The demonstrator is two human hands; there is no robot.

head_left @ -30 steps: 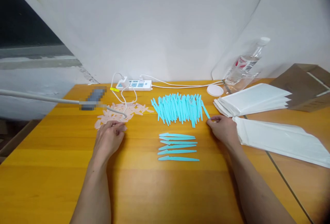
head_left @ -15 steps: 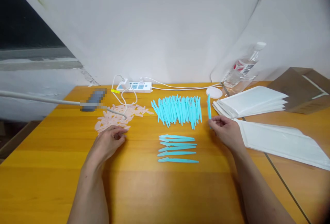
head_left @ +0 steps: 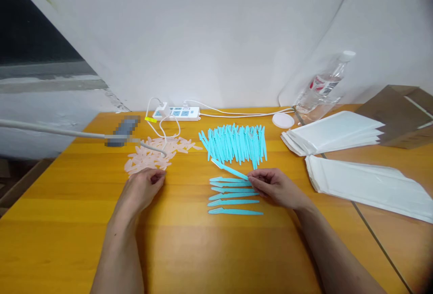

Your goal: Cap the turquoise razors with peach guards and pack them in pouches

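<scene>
Now the right hand [head_left: 275, 188] pinches one blue plastic stick [head_left: 229, 170] by its near end, just above the row of blue sticks [head_left: 233, 195] lying flat on the wooden table [head_left: 216, 249]. Its long axis is slanted: the free tip points up and to the left, toward the blue pile [head_left: 233, 144] behind the row. The left hand [head_left: 140, 190] rests on the table, well to the left of the row, fingers loosely curled, touching the edge of the pink pieces [head_left: 154, 154]; it grasps nothing I can see.
</scene>
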